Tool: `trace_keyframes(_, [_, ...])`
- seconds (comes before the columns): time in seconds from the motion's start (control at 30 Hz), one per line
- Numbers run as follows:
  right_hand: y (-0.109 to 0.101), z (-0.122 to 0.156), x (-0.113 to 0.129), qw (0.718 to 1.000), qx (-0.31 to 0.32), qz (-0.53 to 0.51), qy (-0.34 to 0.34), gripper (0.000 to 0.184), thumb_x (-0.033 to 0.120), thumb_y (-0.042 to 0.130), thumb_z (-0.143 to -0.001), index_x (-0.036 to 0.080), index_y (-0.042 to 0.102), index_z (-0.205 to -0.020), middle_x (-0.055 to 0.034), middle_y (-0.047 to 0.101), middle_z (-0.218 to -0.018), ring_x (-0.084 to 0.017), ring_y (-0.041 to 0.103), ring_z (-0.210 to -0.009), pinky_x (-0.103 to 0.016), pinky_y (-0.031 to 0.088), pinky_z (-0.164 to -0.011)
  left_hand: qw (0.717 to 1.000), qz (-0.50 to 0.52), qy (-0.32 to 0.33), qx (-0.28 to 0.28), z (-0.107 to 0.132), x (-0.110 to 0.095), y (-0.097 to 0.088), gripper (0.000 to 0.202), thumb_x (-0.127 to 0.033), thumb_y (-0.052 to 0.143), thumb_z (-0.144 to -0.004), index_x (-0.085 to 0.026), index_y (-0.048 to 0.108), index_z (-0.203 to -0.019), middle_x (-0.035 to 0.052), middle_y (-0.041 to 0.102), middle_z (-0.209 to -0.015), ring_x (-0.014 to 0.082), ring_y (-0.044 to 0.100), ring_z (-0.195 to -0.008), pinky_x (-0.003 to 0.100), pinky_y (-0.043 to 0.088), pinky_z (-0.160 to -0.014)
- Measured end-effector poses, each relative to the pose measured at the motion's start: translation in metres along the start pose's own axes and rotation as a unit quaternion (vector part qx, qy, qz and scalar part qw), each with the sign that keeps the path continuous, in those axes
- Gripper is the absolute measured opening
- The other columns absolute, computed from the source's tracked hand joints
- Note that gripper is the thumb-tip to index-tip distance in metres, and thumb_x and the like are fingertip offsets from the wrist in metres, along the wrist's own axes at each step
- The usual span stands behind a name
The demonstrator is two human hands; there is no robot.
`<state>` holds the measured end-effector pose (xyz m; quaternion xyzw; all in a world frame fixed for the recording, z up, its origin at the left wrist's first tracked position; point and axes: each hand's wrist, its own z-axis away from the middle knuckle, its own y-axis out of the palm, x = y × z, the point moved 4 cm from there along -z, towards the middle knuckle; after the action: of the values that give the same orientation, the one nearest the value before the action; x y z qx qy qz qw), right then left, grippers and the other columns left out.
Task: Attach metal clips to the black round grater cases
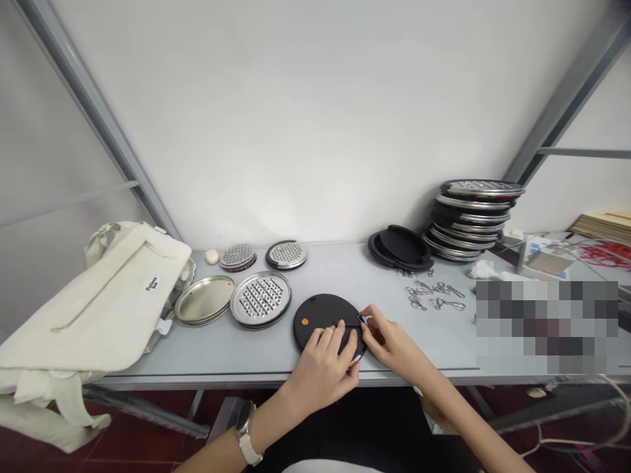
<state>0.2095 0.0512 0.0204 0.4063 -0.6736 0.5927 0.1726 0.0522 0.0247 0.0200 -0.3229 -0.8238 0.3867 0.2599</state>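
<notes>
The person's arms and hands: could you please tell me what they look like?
The left hand and right hand are both ungloved, and no sleeves show on the forearms. The left wrist wears a round wristwatch with a dark dial and a pale cream strap; nothing worn shows on the right wrist.

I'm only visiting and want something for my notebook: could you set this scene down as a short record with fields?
Hands: left hand on the black disc; right hand at its right edge, by a small metal piece
Picture left: cream bag, grater plate
Picture right: loose metal pieces, tall stack of discs
</notes>
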Motion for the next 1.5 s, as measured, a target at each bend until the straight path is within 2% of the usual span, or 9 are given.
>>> trace_keyframes(1.07, [-0.0010, -0.0019, 0.0009, 1.000, -0.015, 0.007, 0.003, 0.007, 0.029, 0.040, -0.094, 0.025, 0.035, -0.091, 0.0096, 0.044, -0.055, -0.013, 0.042, -0.048, -0.025, 0.035, -0.051, 1.000, -0.007, -0.004, 0.007, -0.0008, 0.0002, -0.0013, 0.047, -0.032, 0.051, -0.087, -0.013, 0.053, -0.130, 0.0162, 0.056, -0.128, 0.0253, 0.055, -0.103, 0.037, 0.040, -0.091])
trace_keyframes(1.33, [-0.0006, -0.0017, -0.0002, 1.000, -0.009, 0.002, -0.003, 0.006, 0.030, 0.039, -0.094, 0.025, 0.035, -0.093, 0.0096, 0.041, -0.055, -0.014, 0.042, -0.048, -0.025, 0.035, -0.051, 1.000, -0.009, -0.004, 0.007, -0.0006, 0.0006, -0.0023, 0.047, -0.032, 0.051, -0.087, -0.013, 0.053, -0.130, 0.0162, 0.057, -0.128, 0.0250, 0.056, -0.103, 0.037, 0.039, -0.092])
trace_keyframes(1.5, [-0.0004, -0.0017, -0.0004, 1.000, 0.003, -0.011, -0.012, 0.005, 0.029, 0.035, -0.097, 0.024, 0.037, -0.099, 0.0069, 0.048, -0.060, -0.014, 0.048, -0.050, -0.025, 0.039, -0.053, 1.000, -0.009, -0.003, 0.008, -0.0010, 0.0003, -0.0021, 0.047, -0.033, 0.051, -0.087, -0.013, 0.053, -0.130, 0.0163, 0.057, -0.128, 0.0248, 0.056, -0.102, 0.037, 0.039, -0.091])
